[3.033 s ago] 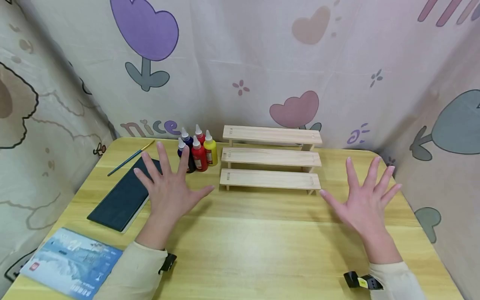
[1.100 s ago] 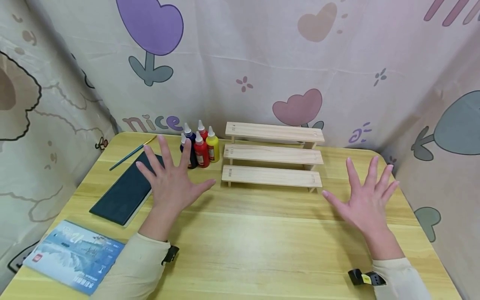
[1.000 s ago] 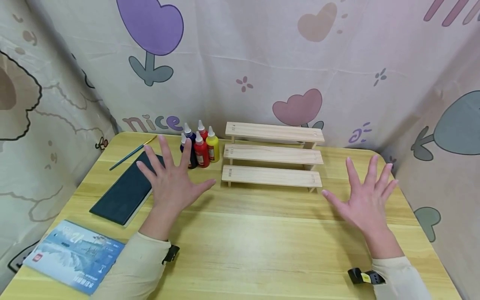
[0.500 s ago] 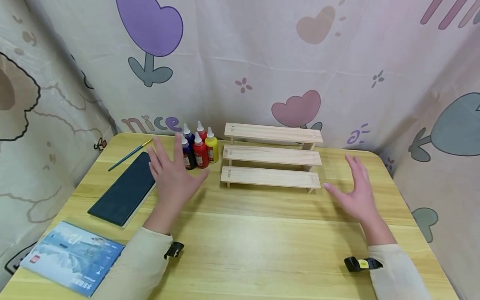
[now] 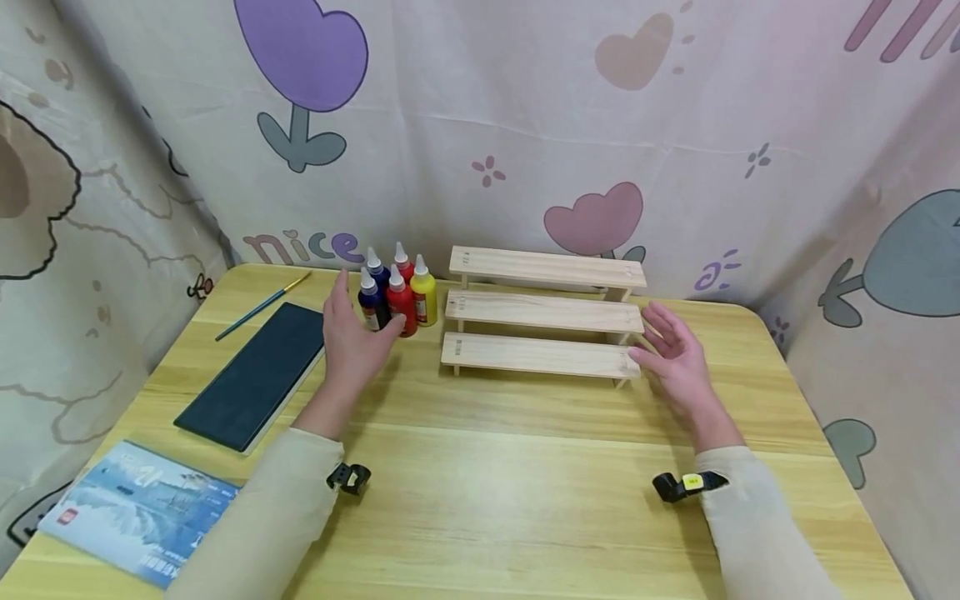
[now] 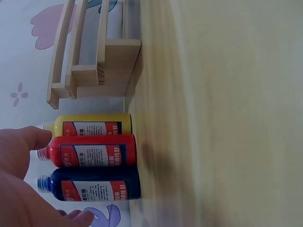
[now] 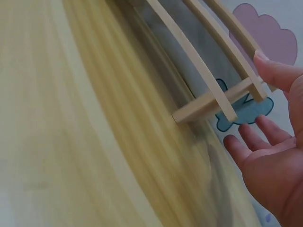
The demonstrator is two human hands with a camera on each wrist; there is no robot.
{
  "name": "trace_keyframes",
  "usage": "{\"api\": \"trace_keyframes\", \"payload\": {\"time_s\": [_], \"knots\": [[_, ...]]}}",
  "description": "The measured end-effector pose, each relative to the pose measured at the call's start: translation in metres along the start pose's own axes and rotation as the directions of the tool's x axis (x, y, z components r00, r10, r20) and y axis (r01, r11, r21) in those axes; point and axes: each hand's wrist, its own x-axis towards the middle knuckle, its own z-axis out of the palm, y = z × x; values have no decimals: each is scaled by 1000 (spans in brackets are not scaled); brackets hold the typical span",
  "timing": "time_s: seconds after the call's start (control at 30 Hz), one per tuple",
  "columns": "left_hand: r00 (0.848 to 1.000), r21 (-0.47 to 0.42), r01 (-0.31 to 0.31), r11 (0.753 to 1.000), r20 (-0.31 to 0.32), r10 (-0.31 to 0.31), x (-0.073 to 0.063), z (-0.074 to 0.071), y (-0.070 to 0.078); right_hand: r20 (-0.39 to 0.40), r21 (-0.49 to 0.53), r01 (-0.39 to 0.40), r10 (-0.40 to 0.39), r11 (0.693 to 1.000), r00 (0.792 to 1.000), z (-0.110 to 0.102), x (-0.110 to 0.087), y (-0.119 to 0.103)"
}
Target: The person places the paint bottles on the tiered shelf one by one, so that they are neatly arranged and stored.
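Note:
My left hand point(image 5: 352, 342) is at the near left side of a cluster of paint bottles, thumb and fingers apart. In the head view a dark blue bottle point(image 5: 372, 302) and a red bottle point(image 5: 401, 305) stand nearest to it, with a yellow bottle point(image 5: 423, 296) to their right. The left wrist view shows the left thumb overlapping the cap end of the red bottle. My right hand point(image 5: 678, 358) is at the right end of a three-tier wooden stand point(image 5: 543, 310), thumb and fingers spread around that end. Nothing is gripped by either hand.
A dark flat case point(image 5: 251, 379) lies on the left of the wooden table point(image 5: 525, 500), with a paintbrush point(image 5: 258, 310) behind it. Nearer the front left lies a blue booklet point(image 5: 138, 508). A printed curtain point(image 5: 450, 100) hangs behind and at both sides.
From hovering widely spread over the table, both hands have come inward and narrowed, the left to the bottles and the right to the stand's end. The bottles and stand have not moved.

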Motion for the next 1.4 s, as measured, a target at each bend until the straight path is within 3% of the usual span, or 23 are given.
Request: {"api": "trace_keyframes", "payload": {"time_s": [0.2,0.3,0.67,1.03,1.4], "knots": [[999,-41,42,998,6,-41,13,4,3,-26,234,-45,53,971,998,14,7,12],[997,-58,80,995,0,-80,16,6,2,-38,277,-42,55,960,998,18,8,16],[992,-118,111,987,-40,-116,21,7,-5,-75,199,-55,72,978,995,22,8,23],[993,-93,114,989,40,-111,25,6,-15,-64,107,-29,36,994,997,22,8,27],[993,-56,98,994,68,-94,28,4,-21,-33,97,-70,73,993,997,20,9,27]]}}
